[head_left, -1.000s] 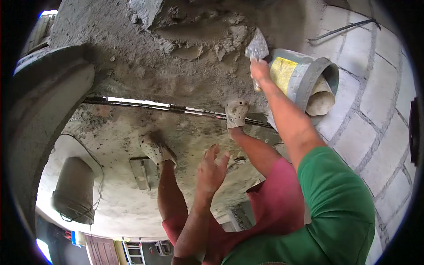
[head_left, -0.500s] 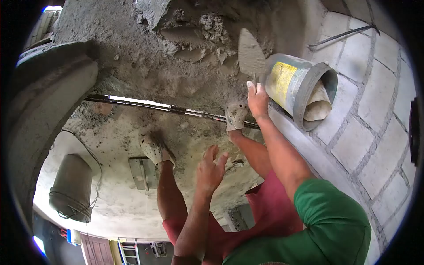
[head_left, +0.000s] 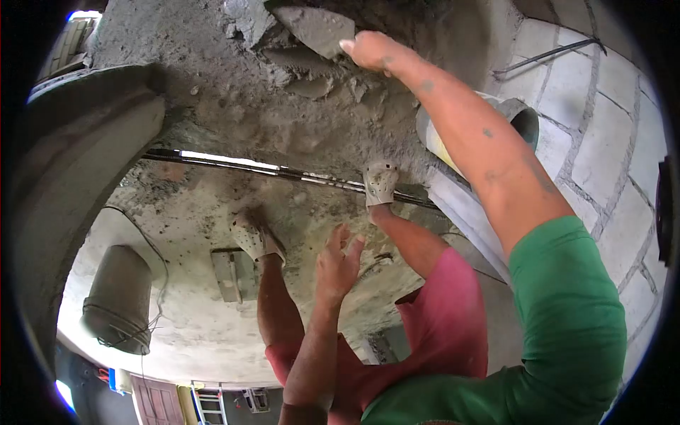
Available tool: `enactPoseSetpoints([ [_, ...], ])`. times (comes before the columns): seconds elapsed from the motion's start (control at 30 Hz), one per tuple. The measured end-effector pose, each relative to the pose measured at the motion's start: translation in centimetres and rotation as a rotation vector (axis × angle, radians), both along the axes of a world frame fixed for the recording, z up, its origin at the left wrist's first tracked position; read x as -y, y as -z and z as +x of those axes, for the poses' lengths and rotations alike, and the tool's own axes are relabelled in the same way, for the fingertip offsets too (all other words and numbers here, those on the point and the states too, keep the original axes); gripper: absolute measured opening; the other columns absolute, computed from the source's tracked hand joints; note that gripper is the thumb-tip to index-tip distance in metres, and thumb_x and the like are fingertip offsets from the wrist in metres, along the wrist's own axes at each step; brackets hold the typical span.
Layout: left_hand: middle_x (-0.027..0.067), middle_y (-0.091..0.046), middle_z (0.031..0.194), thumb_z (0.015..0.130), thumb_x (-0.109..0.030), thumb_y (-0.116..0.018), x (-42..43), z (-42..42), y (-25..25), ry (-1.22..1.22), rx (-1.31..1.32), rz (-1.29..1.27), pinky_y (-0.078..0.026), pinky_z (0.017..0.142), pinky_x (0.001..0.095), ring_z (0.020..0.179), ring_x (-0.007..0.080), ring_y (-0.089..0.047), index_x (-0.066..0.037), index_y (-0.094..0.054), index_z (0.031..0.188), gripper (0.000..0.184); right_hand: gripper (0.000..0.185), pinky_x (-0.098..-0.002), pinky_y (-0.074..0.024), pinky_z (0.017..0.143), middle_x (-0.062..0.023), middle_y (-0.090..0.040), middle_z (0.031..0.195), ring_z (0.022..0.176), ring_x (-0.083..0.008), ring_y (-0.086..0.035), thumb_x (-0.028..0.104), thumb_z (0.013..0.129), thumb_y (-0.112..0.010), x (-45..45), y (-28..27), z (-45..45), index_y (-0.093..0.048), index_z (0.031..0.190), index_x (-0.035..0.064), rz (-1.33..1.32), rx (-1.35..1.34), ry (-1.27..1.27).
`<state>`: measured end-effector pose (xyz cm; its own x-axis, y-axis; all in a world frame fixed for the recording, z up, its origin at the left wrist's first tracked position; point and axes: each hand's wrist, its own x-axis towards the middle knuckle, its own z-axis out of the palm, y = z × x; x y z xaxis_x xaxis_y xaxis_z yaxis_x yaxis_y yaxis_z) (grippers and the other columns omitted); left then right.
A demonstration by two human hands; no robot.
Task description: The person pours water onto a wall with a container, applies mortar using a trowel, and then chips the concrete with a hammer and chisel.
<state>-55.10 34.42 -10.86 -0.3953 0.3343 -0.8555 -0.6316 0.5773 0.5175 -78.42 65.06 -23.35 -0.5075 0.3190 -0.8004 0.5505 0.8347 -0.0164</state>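
Note:
In my right hand, fingers closed round its handle, is a pointed trowel. Its grey, mortar-coated blade lies over the rough pile of wet mortar at the top of the view. My left hand hangs above the floor between my legs, holding nothing, with fingers and thumb apart. On its side against the block wall lies a bucket, partly hidden behind my right forearm. A flat plastering float with a long handle rests on the floor beside my left shoe.
Thin dark rods cross the floor by my shoes. A bent metal bar leans at the white block wall. Another bucket with wire stands lower left. A curved concrete edge rises at left; a ladder is behind.
My right hand has swung up and left with the trowel, from beside the bucket to the mortar pile. The forearm now covers part of the bucket. My left hand has barely moved.

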Motion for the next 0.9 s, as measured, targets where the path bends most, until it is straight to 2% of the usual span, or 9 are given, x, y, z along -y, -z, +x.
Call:
enactPoseSetpoints([
  [0.1, 0.0245, -0.068, 0.118, 0.093, -0.03, -0.07, 0.5, 0.4, 0.2, -0.043, 0.021, -0.015, -0.052, 0.091, 0.0443, 0.108, 0.0372, -0.068, 0.0, -0.055, 0.133, 0.052, 0.057, -0.0534, -0.0465, 0.099, -0.0256, -0.064, 0.126, 0.119, -0.044, -0.059, 0.048, 0.104, -0.042, -2.1, 2.8, 2.8, -0.067, 0.122, 0.0005, 0.038, 0.083, -0.124],
  [0.23, 0.025, -0.068, 0.118, 0.093, -0.031, -0.069, 1.4, 0.8, -0.3, -0.028, -0.033, 0.018, -0.052, 0.092, 0.0448, 0.108, 0.0379, -0.067, 0.0, -0.056, 0.132, 0.051, 0.057, -0.0535, -0.0469, 0.098, -0.027, -0.064, 0.124, 0.117, -0.0444, -0.06, 0.047, 0.103, -0.043, -5.0, 5.4, 8.2, -0.065, 0.123, -0.0021, 0.077, 0.158, -0.087],
  [0.37, 0.0246, -0.068, 0.118, 0.093, -0.03, -0.069, 1.9, 0.9, -0.6, -0.052, -0.011, 0.014, -0.052, 0.092, 0.0447, 0.106, 0.0387, -0.068, 0.001, -0.056, 0.131, 0.05, 0.058, -0.0546, -0.0471, 0.095, -0.0299, -0.065, 0.116, 0.112, -0.0474, -0.061, 0.049, 0.101, -0.046, -3.2, 1.3, 13.9, -0.066, 0.115, -0.0037, 0.12, -0.045, -0.056],
  [0.43, 0.0252, -0.068, 0.118, 0.093, -0.031, -0.069, 1.8, 1.1, -0.9, -0.029, 0.0, 0.041, -0.052, 0.091, 0.0447, 0.107, 0.0389, -0.067, 0.002, -0.056, 0.131, 0.051, 0.059, -0.0555, -0.047, 0.093, -0.0321, -0.066, 0.11, 0.107, -0.0502, -0.061, 0.051, 0.099, -0.049, -3.5, 0.2, 18.8, -0.066, 0.106, -0.0045, 0.172, -0.23, 0.16],
  [0.47, 0.0252, -0.068, 0.118, 0.093, -0.031, -0.069, 1.6, 1.1, -1.1, -0.027, 0.006, 0.053, -0.052, 0.091, 0.0447, 0.107, 0.0389, -0.067, 0.002, -0.056, 0.131, 0.051, 0.059, -0.0555, -0.047, 0.093, -0.0321, -0.066, 0.11, 0.107, -0.0502, -0.061, 0.051, 0.099, -0.049, -3.7, -0.3, 20.8, -0.066, 0.106, -0.0045, 0.185, -0.225, 0.16],
  [0.53, 0.0262, -0.065, 0.123, 0.097, -0.034, -0.066, 1.6, 0.8, -1.5, 0.004, 0.057, 0.059, -0.053, 0.092, 0.0406, 0.113, 0.0331, -0.066, 0.003, -0.054, 0.136, 0.056, 0.059, -0.0561, -0.0471, 0.09, -0.0337, -0.065, 0.106, 0.104, -0.0526, -0.061, 0.053, 0.097, -0.051, -3.8, -0.3, 24.4, -0.065, 0.101, -0.0042, 0.308, -0.311, 0.398],
  [0.63, 0.0252, -0.066, 0.124, 0.096, -0.034, -0.067, 1.5, 0.4, -1.5, 0.03, 0.06, 0.037, -0.053, 0.092, 0.0401, 0.113, 0.0322, -0.067, 0.003, -0.054, 0.136, 0.056, 0.059, -0.0554, -0.0468, 0.091, -0.0337, -0.065, 0.108, 0.105, -0.0526, -0.06, 0.053, 0.096, -0.052, -4.1, 2.8, 28.4, -0.066, 0.104, -0.004, 0.364, -0.242, 0.484],
  [0.8, 0.024, -0.066, 0.123, 0.095, -0.033, -0.068, 1.3, 0.2, -1.6, 0.033, 0.081, 0.007, -0.052, 0.092, 0.0417, 0.111, 0.034, -0.067, 0.002, -0.053, 0.136, 0.056, 0.056, -0.0545, -0.0455, 0.095, -0.0313, -0.065, 0.113, 0.108, -0.0502, -0.06, 0.051, 0.095, -0.053, 0.3, 8.7, 24.5, -0.068, 0.106, -0.0019, 0.153, -0.249, 0.728],
  [0.9, 0.0233, -0.067, 0.121, 0.094, -0.032, -0.069, 1.0, 0.8, -1.5, 0.036, 0.053, -0.001, -0.052, 0.093, 0.0431, 0.11, 0.0361, -0.067, 0.001, -0.054, 0.136, 0.056, 0.052, -0.0537, -0.0476, 0.092, -0.0284, -0.066, 0.113, 0.107, -0.0487, -0.061, 0.049, 0.096, -0.054, 0.7, 10.2, 16.7, -0.068, 0.109, 0.0005, 0.139, -0.349, 0.573],
])
